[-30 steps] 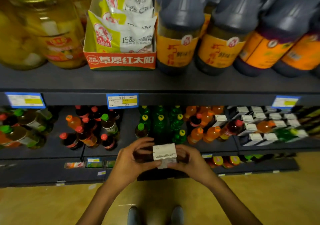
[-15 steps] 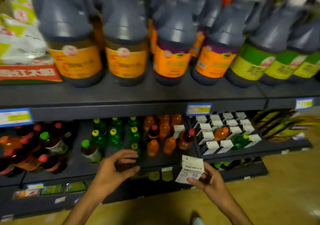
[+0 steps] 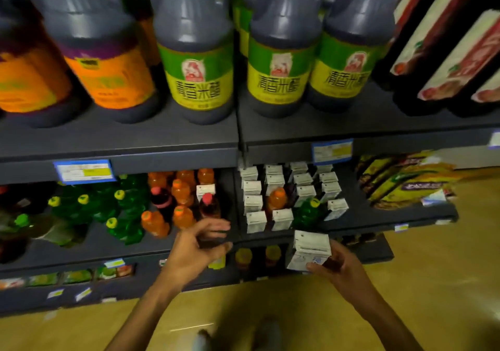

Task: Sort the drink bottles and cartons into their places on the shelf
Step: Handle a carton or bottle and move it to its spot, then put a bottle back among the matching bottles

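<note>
r hand (image 3: 341, 265) grips a small white drink carton (image 3: 311, 250) from below, held in front of the shelf edge (image 3: 351, 229), just below the rows of matching white cartons (image 3: 273, 202). l hand (image 3: 197, 248) is empty, fingers loosely curled, near the orange bottles (image 3: 181, 204) w/ green bottles (image 3: 119, 210) further left. big vinegar jugs (image 3: 197, 53) on shelf above.

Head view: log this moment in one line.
right hand: holds carton | left hand: empty, open | carton block: stray orange bottle, green bottle
</note>
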`<action>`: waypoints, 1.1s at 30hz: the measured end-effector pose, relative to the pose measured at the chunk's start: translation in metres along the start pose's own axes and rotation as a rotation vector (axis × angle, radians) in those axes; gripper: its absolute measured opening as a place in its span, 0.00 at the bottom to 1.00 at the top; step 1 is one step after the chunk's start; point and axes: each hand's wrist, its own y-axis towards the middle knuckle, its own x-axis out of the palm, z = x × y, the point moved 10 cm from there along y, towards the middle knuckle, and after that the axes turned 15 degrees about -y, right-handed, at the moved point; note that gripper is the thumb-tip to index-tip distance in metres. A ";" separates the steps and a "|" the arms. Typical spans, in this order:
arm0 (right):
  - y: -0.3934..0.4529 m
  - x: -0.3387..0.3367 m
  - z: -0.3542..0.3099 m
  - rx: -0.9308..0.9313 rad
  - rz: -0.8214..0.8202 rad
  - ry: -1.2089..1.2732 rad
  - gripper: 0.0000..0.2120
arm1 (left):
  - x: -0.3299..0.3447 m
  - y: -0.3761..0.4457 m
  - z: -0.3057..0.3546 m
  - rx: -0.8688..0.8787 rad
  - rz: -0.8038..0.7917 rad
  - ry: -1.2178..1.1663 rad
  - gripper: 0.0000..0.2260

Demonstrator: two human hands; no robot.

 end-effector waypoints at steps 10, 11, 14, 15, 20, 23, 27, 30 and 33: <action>0.030 -0.070 0.073 0.034 0.136 -0.037 0.25 | 0.207 0.139 -0.078 0.087 -0.124 0.482 0.30; 0.031 -0.075 0.079 0.037 0.137 -0.050 0.25 | 0.220 0.151 -0.084 0.101 -0.137 0.555 0.32; 0.033 -0.096 0.096 0.031 0.163 -0.088 0.26 | 0.247 0.183 -0.114 0.073 -0.159 0.756 0.34; 0.032 -0.102 0.102 0.030 0.170 -0.097 0.26 | 0.253 0.190 -0.125 0.060 -0.162 0.823 0.34; 0.026 -0.127 0.123 0.024 0.224 -0.121 0.26 | 0.275 0.213 -0.156 0.078 -0.175 1.002 0.35; 0.026 -0.131 0.129 0.025 0.238 -0.117 0.26 | 0.281 0.223 -0.162 0.099 -0.150 1.000 0.31; 0.028 -0.133 0.128 0.025 0.259 -0.097 0.26 | 0.288 0.214 -0.139 0.226 -0.161 0.986 0.30; 0.031 -0.140 0.122 0.006 0.276 -0.107 0.26 | 0.273 0.184 -0.089 0.321 -0.084 0.865 0.29; 0.034 -0.145 0.116 0.017 0.267 -0.097 0.26 | 0.236 0.134 -0.038 0.359 0.001 0.702 0.27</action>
